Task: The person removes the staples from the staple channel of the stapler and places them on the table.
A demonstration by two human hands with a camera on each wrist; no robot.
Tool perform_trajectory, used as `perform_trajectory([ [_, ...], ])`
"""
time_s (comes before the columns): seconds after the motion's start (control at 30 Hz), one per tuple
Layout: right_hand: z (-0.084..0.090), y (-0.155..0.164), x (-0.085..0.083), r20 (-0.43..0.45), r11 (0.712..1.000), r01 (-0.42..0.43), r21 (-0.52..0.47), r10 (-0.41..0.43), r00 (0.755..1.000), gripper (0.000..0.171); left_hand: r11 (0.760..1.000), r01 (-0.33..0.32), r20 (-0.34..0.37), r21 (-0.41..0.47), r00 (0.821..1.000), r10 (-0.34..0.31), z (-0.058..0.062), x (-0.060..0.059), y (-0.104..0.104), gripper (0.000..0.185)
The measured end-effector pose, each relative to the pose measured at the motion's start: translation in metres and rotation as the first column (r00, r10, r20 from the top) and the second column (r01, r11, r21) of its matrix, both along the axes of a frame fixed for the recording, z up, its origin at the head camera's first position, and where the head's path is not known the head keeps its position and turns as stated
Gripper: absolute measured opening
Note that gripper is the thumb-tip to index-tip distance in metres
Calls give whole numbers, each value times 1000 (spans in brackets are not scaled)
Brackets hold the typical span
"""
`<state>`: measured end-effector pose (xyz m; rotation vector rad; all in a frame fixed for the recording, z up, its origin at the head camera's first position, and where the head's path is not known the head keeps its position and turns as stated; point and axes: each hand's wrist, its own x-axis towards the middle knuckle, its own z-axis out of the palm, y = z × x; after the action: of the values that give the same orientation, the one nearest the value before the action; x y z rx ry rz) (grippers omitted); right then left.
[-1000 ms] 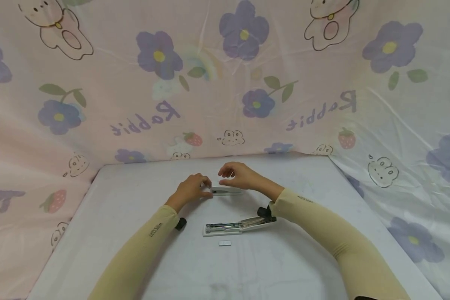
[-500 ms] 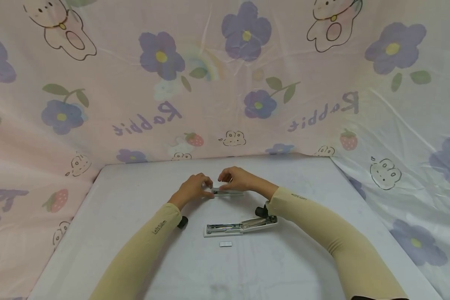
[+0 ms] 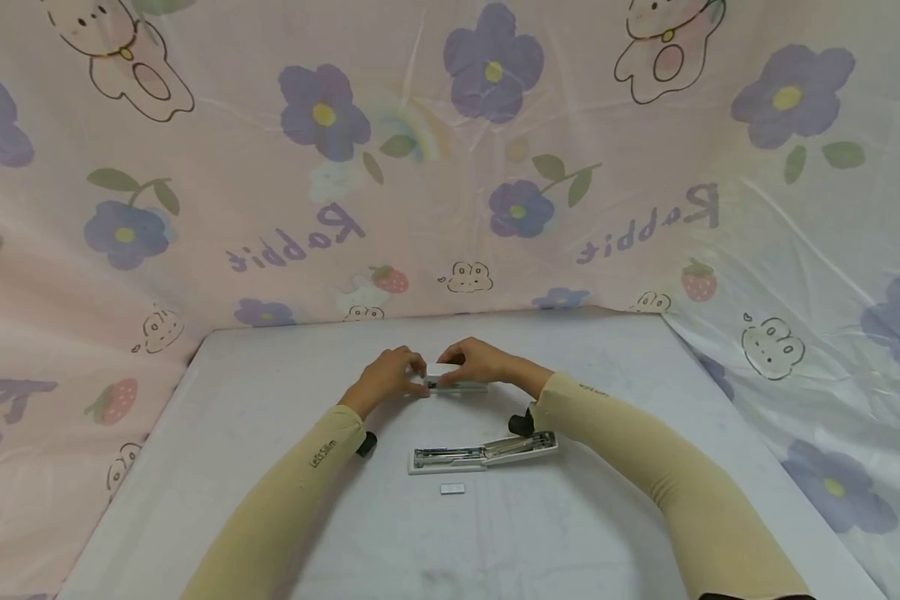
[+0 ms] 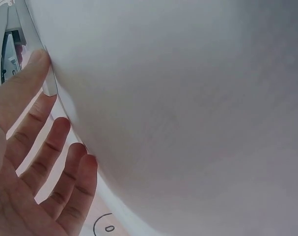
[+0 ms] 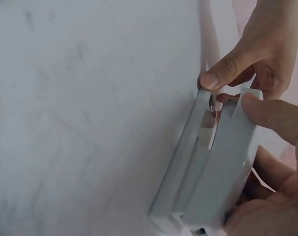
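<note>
A white stapler (image 3: pixel 465 387) is held between both hands near the far middle of the table. My left hand (image 3: pixel 385 379) pinches the end of its base, with the thumb on the near edge, as the left wrist view also shows. My right hand (image 3: pixel 483 362) grips the upper arm of the stapler (image 5: pixel 225 162), its thumb on the top near the front end. A gap shows between upper arm and base in the right wrist view. Closer to me lies a second stapler (image 3: pixel 447 460), opened out flat with its metal rail exposed.
A small strip of staples (image 3: pixel 452 489) lies just in front of the opened stapler. The white table (image 3: pixel 270 417) ends at a patterned cloth (image 3: pixel 420 250) at the back and sides. A black wrist camera (image 3: pixel 521 425) hangs close above the opened stapler's right end.
My right hand has come down and left from above the stapler and taken hold of its upper arm, which now stands raised between the hands. My left hand has barely moved.
</note>
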<state>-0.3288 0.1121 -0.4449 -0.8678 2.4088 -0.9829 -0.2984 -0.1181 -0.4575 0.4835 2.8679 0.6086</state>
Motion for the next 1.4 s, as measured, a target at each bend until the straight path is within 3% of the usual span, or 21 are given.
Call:
perform_trajectory([
  [0.4,-2,2,-4,110,999,40,-20,-37,993,44,1000,18,-8,-15,1000,-18,3,3,2,36],
  [0.87,-4,4,-6,151,997,45,-64,-34,988,42,999,26,-9,-23,1000,-27,1,2,1,37],
  [1.13,-5,13,-10,204,981,127,-146,-96,974,49,1000,27,-5,-13,1000,-27,1,0,-2,33],
  [1.4,5,24,-10,142,992,57,-110,-41,989,53,1000,29,0,-9,1000,-29,4,3,0,32],
])
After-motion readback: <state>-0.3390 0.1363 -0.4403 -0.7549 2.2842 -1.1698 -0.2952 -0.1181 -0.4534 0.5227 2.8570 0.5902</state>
